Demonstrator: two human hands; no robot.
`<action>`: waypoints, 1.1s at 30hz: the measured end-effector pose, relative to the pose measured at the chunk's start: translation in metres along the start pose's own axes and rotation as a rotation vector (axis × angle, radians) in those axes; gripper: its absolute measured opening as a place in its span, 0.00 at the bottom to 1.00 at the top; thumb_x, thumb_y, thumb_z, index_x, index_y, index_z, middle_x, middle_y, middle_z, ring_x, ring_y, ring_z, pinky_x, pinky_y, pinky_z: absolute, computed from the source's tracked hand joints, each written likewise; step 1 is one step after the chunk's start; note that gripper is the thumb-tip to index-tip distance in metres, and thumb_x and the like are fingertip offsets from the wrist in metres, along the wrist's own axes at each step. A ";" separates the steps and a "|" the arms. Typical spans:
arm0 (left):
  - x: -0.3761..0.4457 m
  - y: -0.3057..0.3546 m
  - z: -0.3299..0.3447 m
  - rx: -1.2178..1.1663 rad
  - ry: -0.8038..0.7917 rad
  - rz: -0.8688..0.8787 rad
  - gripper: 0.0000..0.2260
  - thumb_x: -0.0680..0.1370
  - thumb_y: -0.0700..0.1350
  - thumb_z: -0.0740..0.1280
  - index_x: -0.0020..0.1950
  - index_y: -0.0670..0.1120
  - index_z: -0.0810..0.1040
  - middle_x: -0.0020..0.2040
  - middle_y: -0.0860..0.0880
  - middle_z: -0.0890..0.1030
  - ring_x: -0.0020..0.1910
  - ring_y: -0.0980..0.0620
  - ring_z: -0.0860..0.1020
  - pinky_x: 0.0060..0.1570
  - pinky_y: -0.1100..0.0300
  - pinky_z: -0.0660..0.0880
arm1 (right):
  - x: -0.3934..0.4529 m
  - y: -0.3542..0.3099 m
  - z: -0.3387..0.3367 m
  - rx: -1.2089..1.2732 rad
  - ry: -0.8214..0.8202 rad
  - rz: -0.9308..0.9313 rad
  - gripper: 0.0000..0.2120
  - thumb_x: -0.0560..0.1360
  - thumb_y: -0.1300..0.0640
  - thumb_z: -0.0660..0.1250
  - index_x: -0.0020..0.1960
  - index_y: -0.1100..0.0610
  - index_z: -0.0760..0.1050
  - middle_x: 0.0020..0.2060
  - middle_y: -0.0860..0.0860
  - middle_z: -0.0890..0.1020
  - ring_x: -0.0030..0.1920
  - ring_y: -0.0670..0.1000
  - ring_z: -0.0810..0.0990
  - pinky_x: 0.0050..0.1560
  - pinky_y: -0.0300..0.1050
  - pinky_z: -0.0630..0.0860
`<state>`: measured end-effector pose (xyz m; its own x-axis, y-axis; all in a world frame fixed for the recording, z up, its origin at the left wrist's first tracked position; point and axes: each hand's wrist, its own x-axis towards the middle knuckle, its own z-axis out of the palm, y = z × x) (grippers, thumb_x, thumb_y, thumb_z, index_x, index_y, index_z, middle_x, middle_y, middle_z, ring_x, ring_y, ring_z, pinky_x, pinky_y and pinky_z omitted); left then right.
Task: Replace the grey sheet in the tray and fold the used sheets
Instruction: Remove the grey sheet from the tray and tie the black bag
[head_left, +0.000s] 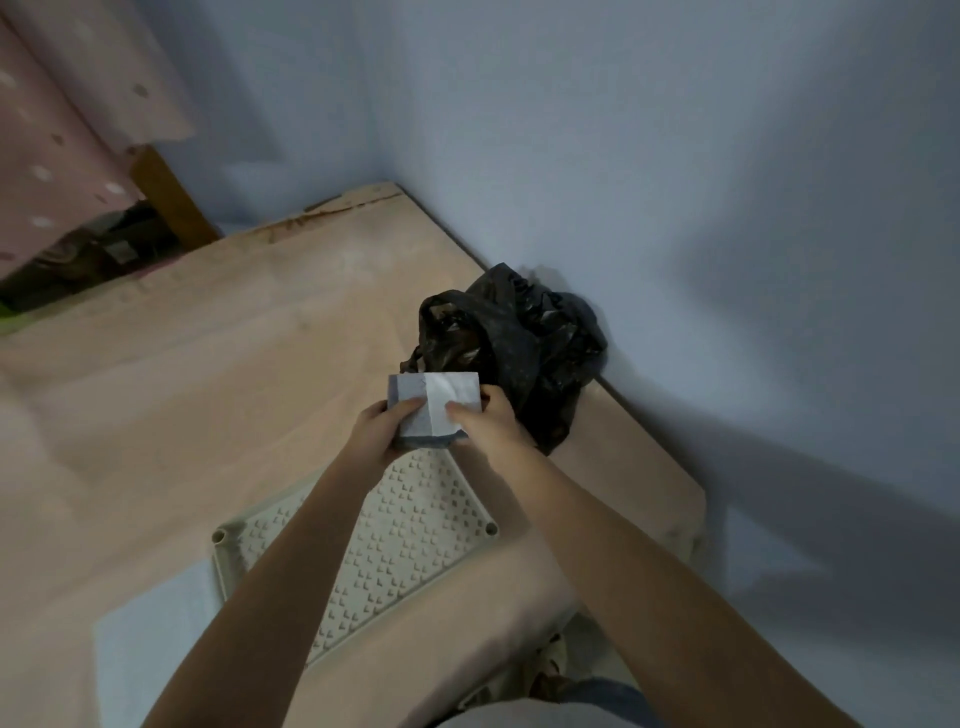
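The folded sheet (434, 408) sits between both hands, lifted above the far end of the perforated cream tray (415, 525) and just in front of the crumpled black plastic bag (511, 338) that lies on the floor (208, 364) by the wall. It reads as a compact, squarish wad, grey on one side with a paler, slightly glossy white face turned up; the layers look soft and thin, so it is probably light, limp and quick to spring open if let go. Being padded paper or film, it should crease easily and will not break, though the shiny face may be a little slippery. The safest hold is probably across the folded edges, thumb on top and fingers beneath, so the layers are pressed together. The left hand (387, 423) grips the left side of the wad, its thumb lying over the grey face and the fingers curled underneath. The right hand (488, 421) pinches the right side, thumb pressing on the white face with the fingers wrapped behind. A pale sheet (156, 639) lies flat on the floor beside the near left edge of the tray, touched by neither hand.
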<state>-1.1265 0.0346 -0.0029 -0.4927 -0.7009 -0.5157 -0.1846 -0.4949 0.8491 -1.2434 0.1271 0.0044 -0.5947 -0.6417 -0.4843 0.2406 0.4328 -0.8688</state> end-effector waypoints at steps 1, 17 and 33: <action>0.002 -0.001 0.003 0.007 -0.036 -0.006 0.16 0.76 0.43 0.68 0.61 0.41 0.72 0.54 0.43 0.80 0.50 0.46 0.80 0.41 0.56 0.79 | 0.005 0.002 -0.003 0.000 0.015 -0.010 0.24 0.75 0.57 0.68 0.69 0.57 0.66 0.60 0.55 0.76 0.54 0.54 0.78 0.44 0.44 0.77; 0.042 -0.022 0.113 0.577 0.030 0.186 0.18 0.77 0.50 0.67 0.61 0.42 0.71 0.53 0.44 0.78 0.43 0.51 0.78 0.34 0.59 0.79 | 0.042 0.022 -0.099 -0.300 0.238 -0.351 0.26 0.73 0.60 0.70 0.67 0.63 0.67 0.61 0.59 0.74 0.62 0.56 0.73 0.61 0.43 0.70; 0.081 -0.005 0.136 1.030 0.063 0.351 0.21 0.82 0.43 0.55 0.74 0.42 0.56 0.65 0.36 0.71 0.61 0.36 0.72 0.56 0.48 0.70 | 0.071 0.014 -0.093 -1.054 0.296 -0.291 0.27 0.79 0.50 0.55 0.75 0.57 0.56 0.73 0.58 0.61 0.72 0.59 0.59 0.70 0.57 0.57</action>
<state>-1.2818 0.0499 -0.0333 -0.6179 -0.7589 -0.2057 -0.6805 0.3851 0.6234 -1.3539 0.1461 -0.0327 -0.7142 -0.6907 -0.1135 -0.6196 0.6993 -0.3565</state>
